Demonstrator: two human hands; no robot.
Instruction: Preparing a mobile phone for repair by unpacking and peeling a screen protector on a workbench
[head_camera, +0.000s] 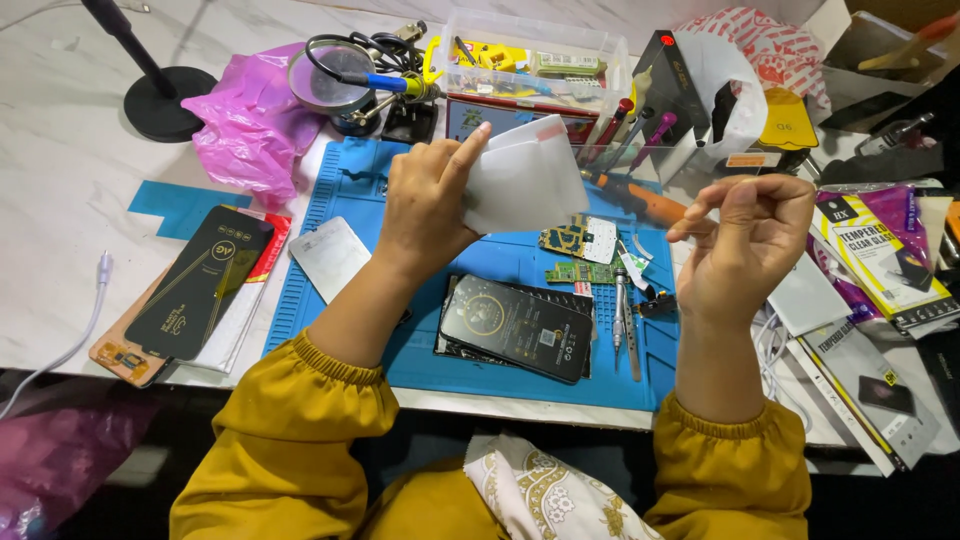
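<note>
While the left hand (425, 205) pinches a pale, frosted screen-protector sheet (525, 180) by its left edge, thumb behind and forefinger stretched up along the top corner, the sheet is held in the air above the blue work mat (350, 190), tilted toward the person w/ its long axis running roughly left-right. The right hand (745, 240) hovers well apart to the right, fingers curled and thumb pressed to fingertips as if nipping something thin; whether it actually holds a film tab can't be told. Left hand is thus the one on the sheet; right hand is level w/ it, w/ a gap of free air between them.

Directly below, near the mat's front edge, lies a dark smartphone (518, 327), long axis left-right, slightly skewed. Beside it: tweezers (621, 315) and small circuit boards (580, 243). Mat's left part has bare room near a grey metal plate (330, 258); the right side is crowded w/ protector boxes (880, 250) past the mat's edge.
</note>
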